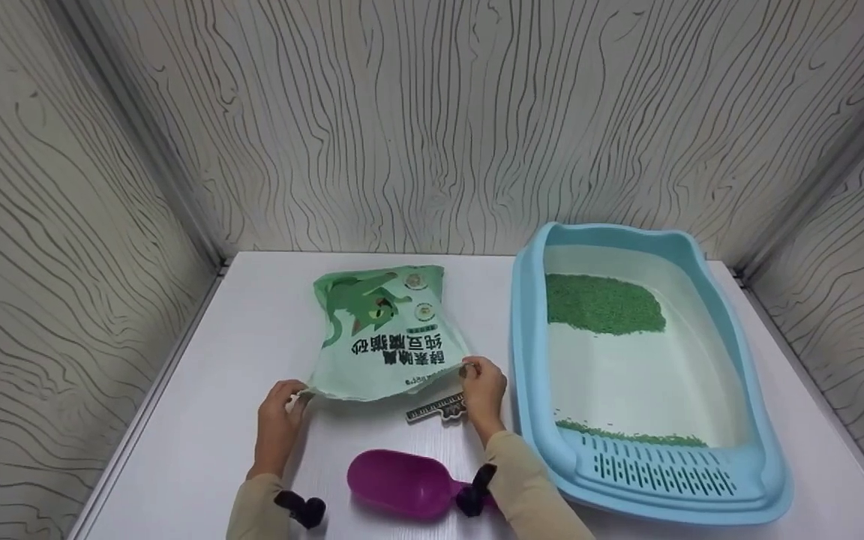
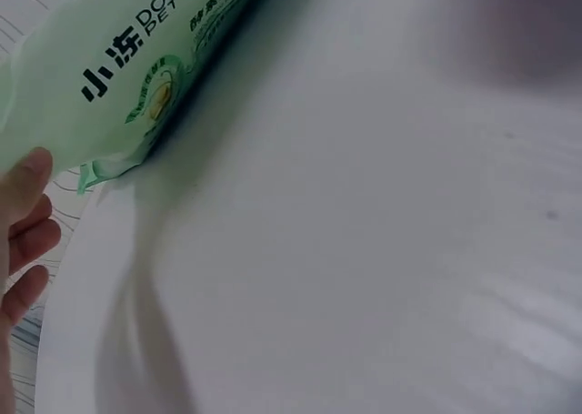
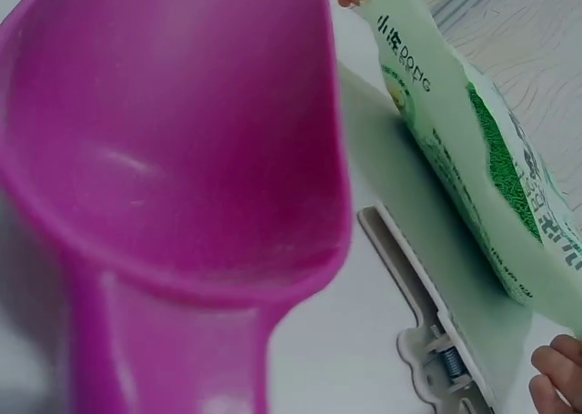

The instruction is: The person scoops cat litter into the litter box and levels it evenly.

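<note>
A pale green bag of cat litter (image 1: 383,330) lies on the table, a cat printed on its front. My left hand (image 1: 276,424) pinches the bag's near left corner, and my right hand (image 1: 484,394) pinches the near right corner. Between them the near edge stretches out, raised over the table in the right wrist view. In the left wrist view the thumb of my left hand (image 2: 25,209) presses on the bag's face. A bag clip (image 1: 439,407) with a spring lies by my right hand. Nearer me rests a purple scoop (image 1: 402,484), its handle partly behind my right wrist's camera mount.
On the right stands a blue litter box (image 1: 523,360), close beside my right forearm. Green litter pellets (image 1: 604,304) lie heaped at its far left, with a thin strip near its slotted front ledge (image 1: 661,472). Wood-patterned walls (image 1: 372,127) enclose the table at the back and sides.
</note>
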`<state>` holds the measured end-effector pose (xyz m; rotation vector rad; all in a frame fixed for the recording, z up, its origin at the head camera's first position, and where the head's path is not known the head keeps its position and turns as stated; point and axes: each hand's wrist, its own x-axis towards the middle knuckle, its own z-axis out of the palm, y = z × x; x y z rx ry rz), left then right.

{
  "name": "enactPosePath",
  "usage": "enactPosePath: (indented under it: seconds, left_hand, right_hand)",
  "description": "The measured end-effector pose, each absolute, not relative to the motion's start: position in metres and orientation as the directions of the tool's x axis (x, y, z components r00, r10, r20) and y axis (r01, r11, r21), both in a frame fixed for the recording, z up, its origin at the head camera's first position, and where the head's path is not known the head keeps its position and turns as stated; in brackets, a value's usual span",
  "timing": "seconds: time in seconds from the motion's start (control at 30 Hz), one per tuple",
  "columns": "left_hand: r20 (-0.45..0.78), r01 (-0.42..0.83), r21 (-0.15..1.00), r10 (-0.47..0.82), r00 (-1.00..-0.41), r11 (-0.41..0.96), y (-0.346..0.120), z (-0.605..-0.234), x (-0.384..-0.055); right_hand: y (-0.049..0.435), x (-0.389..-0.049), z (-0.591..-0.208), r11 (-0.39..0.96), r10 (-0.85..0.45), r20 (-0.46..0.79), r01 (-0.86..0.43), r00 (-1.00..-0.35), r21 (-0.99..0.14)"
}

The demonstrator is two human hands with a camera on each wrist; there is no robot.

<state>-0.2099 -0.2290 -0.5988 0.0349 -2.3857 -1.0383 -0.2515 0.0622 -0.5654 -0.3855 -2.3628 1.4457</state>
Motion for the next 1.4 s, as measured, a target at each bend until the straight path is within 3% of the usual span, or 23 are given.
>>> enactPosePath:
  seconds: [0.3,0.5,0.63,0.83,1.07,1.27,1.4]
  left_hand:
    - [0.136,-0.044,0.835,-0.282,-0.950,0.549,-0.229,-0.596,-0.213]
    - [-0.020,-0.136,0.923,-0.307,-0.951,0.361,-0.224,-0.588,-0.214]
    - [-0.064,-0.191,0.928,-0.369,-0.927,0.320,-0.222,-0.583,-0.216]
    - [-0.055,-0.205,0.925,-0.424,-0.904,0.318,-0.219,-0.579,-0.218]
    - [-0.077,-0.215,0.929,-0.412,-0.908,0.301,-0.217,-0.582,-0.222]
    - [-0.250,-0.295,0.952,-0.350,-0.903,0.079,-0.222,-0.578,-0.221]
    - [-0.351,-0.386,0.922,-0.342,-0.872,0.038,-0.225,-0.577,-0.221]
  right_hand:
    - [0.066,-0.249,-0.559,0.443,0.383,0.133,0.056,-0.914,-0.895]
    - [0.066,-0.254,-0.552,0.411,0.378,0.040,0.129,-0.925,-0.903]
    - [0.065,-0.258,-0.546,0.372,0.369,-0.077,0.223,-0.926,-0.901]
    - [0.067,-0.263,-0.543,0.148,0.402,-0.267,0.350,-0.876,-0.925]
    - [0.071,-0.266,-0.547,-0.080,0.410,-0.391,0.395,-0.824,-0.915]
    - [0.073,-0.269,-0.546,-0.198,0.370,-0.507,0.468,-0.778,-0.862]
    - [0.071,-0.268,-0.546,-0.264,0.331,-0.556,0.491,-0.762,-0.830]
